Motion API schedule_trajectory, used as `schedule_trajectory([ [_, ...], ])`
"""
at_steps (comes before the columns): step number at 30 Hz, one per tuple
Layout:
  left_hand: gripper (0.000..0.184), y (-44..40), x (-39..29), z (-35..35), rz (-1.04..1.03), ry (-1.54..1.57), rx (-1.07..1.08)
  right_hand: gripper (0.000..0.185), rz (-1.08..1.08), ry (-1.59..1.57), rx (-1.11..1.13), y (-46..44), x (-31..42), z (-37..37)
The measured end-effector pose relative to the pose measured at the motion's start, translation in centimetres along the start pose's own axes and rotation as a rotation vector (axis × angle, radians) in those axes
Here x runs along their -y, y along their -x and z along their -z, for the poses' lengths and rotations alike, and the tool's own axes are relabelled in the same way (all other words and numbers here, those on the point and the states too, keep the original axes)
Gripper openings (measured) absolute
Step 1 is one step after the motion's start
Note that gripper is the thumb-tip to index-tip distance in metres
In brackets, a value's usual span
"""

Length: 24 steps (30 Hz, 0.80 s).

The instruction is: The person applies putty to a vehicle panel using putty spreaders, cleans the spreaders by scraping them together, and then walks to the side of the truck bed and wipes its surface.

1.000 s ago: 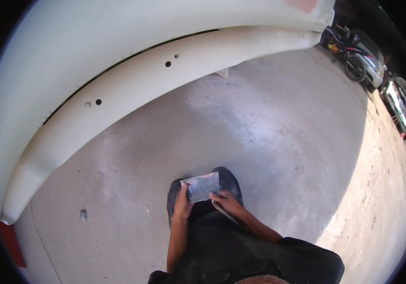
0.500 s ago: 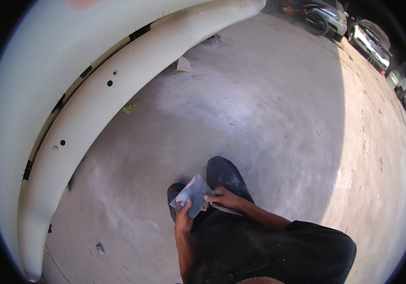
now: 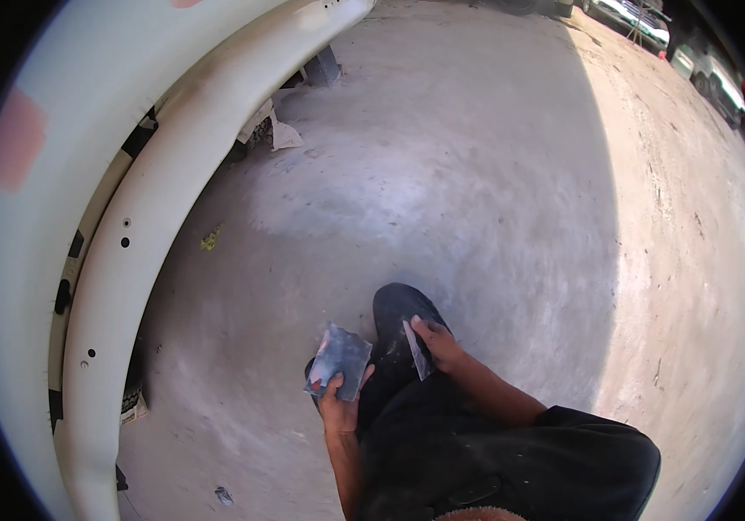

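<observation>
Grey flat sheet (image 3: 346, 352), head view, the only feed I have: my left hand (image 3: 340, 412) has it by the lower edge, thumb on top, fingers behind, pinched. Thin flat piece (image 3: 419, 358) is in my right hand (image 3: 440, 341), seen nearly edge-on, pinched between thumb and fingers. Progress, as far as I can judge: both pieces are picked up and separate, a gap between them; neither touches the white body panel (image 3: 20, 286) off to the left. That panel carries a pink patch (image 3: 16, 141), so its surface is uneven in colour; how finished it is, I can't tell from here. Pose: left forearm comes nearly straight up from below, sheet tilted over the left knee. Right forearm slants in from lower right, hand near the right knee (image 3: 398, 304), thin piece angled down. Both hands are low, above the concrete floor (image 3: 494, 217), well apart from the panel.
</observation>
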<state>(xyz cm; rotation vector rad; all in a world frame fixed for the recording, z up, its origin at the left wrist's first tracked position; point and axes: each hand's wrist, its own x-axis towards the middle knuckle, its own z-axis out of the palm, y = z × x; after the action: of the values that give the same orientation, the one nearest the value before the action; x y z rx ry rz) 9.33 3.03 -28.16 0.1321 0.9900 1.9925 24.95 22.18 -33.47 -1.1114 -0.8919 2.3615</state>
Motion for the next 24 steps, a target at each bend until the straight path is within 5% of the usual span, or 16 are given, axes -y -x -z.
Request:
schedule_trajectory([
  [5, 0.058, 0.2, 0.9, -2.3, 0.024, -0.003, -0.045, 0.038, 0.071, -0.051, 0.179, 0.1, 1.3, 2.1],
  [7, 0.057, 0.6, 0.8, -3.4, 0.039, -0.013, -0.064, 0.050, 0.135, -0.025, 0.275, 0.1, 2.4, 2.7],
  [13, 0.058, -0.1, 0.2, -6.4, -0.039, -0.246, -0.048, 0.057, 0.307, -0.649, 0.406, 3.0, 8.4, 2.8],
  [18, 0.057, -0.1, -0.6, -8.5, 0.075, -0.489, -0.113, 0.029, 0.217, -0.285, 0.306, 3.5, 9.5, 2.5],
  [21, 0.045, 0.6, -1.7, -11.6, -0.040, -0.758, -0.008, 0.021, 0.253, -0.188, 0.304, 3.6, 11.0, 1.2],
  [24, 0.057, 1.0, -2.4, -12.4, -0.033, -0.805, 0.138, 0.017, 0.311, -0.107, 0.254, 4.1, 12.2, -1.0],
])
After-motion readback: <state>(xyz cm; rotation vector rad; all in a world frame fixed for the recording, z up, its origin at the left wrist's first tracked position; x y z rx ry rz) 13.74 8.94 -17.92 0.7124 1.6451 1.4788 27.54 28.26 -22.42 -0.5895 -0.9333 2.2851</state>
